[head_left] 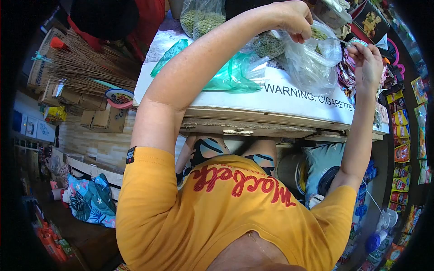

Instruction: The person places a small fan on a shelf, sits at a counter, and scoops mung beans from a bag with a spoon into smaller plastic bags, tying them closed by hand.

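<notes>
My left hand (296,21) hangs over the table at the upper middle, its fingers bent and pressed together at the edge of a clear plastic bag (312,67); what they pinch is too small to tell. To the right, my right hand (367,63) pinches a thin pale strand (340,41) that runs toward the bag's upper part. Green beans or peas show inside this bag. Just left of it lies another clear bag of green peas (269,44). A green plastic bag (233,74) lies crumpled below my left forearm.
Filled bags (203,20) stand at the back of the white table (289,97). A person in red and black (108,22) is at the upper left, near a stick broom (90,63) and cardboard boxes (105,117). Hanging sachets (401,135) line the right side.
</notes>
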Motion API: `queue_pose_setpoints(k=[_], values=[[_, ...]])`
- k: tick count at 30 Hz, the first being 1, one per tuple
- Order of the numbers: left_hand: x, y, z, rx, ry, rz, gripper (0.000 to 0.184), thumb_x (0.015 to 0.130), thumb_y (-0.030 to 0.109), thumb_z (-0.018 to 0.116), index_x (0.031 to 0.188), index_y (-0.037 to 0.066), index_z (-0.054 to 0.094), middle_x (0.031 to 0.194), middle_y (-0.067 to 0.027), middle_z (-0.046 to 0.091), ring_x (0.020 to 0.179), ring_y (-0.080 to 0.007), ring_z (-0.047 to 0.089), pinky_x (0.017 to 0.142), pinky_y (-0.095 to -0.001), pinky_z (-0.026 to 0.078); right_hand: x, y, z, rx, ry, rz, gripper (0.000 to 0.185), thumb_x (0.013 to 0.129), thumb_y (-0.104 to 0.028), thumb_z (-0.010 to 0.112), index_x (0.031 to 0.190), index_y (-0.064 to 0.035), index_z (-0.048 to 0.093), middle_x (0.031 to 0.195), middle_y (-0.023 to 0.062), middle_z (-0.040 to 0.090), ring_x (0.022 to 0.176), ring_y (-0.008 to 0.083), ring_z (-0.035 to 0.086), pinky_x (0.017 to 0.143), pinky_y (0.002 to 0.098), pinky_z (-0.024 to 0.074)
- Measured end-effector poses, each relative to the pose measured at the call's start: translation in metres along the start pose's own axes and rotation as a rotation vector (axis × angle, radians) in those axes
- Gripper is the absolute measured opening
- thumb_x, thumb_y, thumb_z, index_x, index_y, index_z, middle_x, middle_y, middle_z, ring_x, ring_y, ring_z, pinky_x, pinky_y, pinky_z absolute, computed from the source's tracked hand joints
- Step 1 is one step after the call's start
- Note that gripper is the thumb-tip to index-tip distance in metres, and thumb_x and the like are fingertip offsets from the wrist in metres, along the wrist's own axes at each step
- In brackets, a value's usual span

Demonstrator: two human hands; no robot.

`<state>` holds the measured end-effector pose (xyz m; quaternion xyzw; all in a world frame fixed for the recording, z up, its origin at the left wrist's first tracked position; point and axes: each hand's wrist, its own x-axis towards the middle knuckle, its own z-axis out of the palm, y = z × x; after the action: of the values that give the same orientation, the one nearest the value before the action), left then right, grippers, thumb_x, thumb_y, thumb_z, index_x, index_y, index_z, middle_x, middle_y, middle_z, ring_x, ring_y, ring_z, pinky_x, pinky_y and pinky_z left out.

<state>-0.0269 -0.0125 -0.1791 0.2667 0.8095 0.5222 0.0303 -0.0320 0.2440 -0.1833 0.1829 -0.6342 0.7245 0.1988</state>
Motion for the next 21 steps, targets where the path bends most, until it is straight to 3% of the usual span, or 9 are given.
queue_pose_setpoints(k=[5, 7, 11, 14, 16, 21], values=[[-0.005, 0.011, -0.007, 0.151, -0.044, -0.044, 0.021, 0.066, -0.001, 0.059, 0.085, -0.007, 0.067, 0.065, -0.0126, 0.064, 0.057, -0.0174, 0.064, 0.053, -0.0299, 0.053, -0.008, 0.002, 0.053, -0.078, -0.170, -0.045, 0.007, 0.085, 0.001, 0.056, 0.088, 0.0005, 0.049, 0.083, 0.0172, 0.066, 0.068, 0.0225, 0.068, 0.060, 0.0283, 0.0560], [-0.006, 0.008, -0.007, 0.055, -0.004, 0.006, 0.019, 0.066, 0.000, 0.059, 0.081, -0.006, 0.068, 0.064, -0.0124, 0.064, 0.056, -0.0172, 0.063, 0.052, -0.0296, 0.052, -0.011, 0.000, 0.069, -0.120, -0.266, -0.059, 0.008, 0.085, -0.001, 0.058, 0.091, 0.0022, 0.053, 0.085, 0.0171, 0.067, 0.070, 0.0210, 0.068, 0.064, 0.0268, 0.0560], [-0.006, 0.009, -0.019, 0.097, 0.081, 0.045, 0.017, 0.064, 0.000, 0.059, 0.075, -0.007, 0.068, 0.062, -0.0125, 0.064, 0.053, -0.0169, 0.061, 0.049, -0.0292, 0.050, -0.009, -0.013, 0.082, -0.315, -0.442, -0.115, 0.004, 0.088, -0.002, 0.055, 0.092, -0.0014, 0.056, 0.092, 0.0089, 0.066, 0.073, 0.0140, 0.064, 0.067, 0.0245, 0.0511], [-0.004, 0.013, -0.035, 0.110, 0.112, 0.011, 0.014, 0.063, -0.001, 0.058, 0.072, -0.007, 0.067, 0.061, -0.0129, 0.063, 0.051, -0.0176, 0.060, 0.048, -0.0286, 0.049, 0.004, -0.032, 0.075, -0.265, -0.413, -0.252, 0.003, 0.089, -0.003, 0.055, 0.090, -0.0015, 0.057, 0.093, 0.0093, 0.066, 0.073, 0.0147, 0.065, 0.068, 0.0251, 0.0518], [0.003, 0.005, -0.050, 0.027, 0.090, 0.126, 0.009, 0.063, -0.002, 0.059, 0.068, -0.006, 0.065, 0.059, -0.0120, 0.061, 0.050, -0.0189, 0.059, 0.048, -0.0298, 0.049, 0.012, -0.050, 0.066, -0.212, -0.403, -0.357, 0.007, 0.090, 0.000, 0.054, 0.093, 0.0005, 0.059, 0.095, 0.0120, 0.066, 0.080, 0.0178, 0.066, 0.073, 0.0279, 0.0542], [-0.001, 0.034, -0.064, -0.005, 0.243, 0.142, 0.011, 0.067, -0.001, 0.061, 0.074, -0.007, 0.065, 0.062, -0.0110, 0.061, 0.051, -0.0179, 0.059, 0.049, -0.0295, 0.050, 0.016, -0.089, 0.041, -0.189, -0.123, -0.569, 0.007, 0.088, 0.002, 0.055, 0.092, 0.0044, 0.060, 0.098, 0.0178, 0.066, 0.080, 0.0203, 0.068, 0.078, 0.0282, 0.0547]])
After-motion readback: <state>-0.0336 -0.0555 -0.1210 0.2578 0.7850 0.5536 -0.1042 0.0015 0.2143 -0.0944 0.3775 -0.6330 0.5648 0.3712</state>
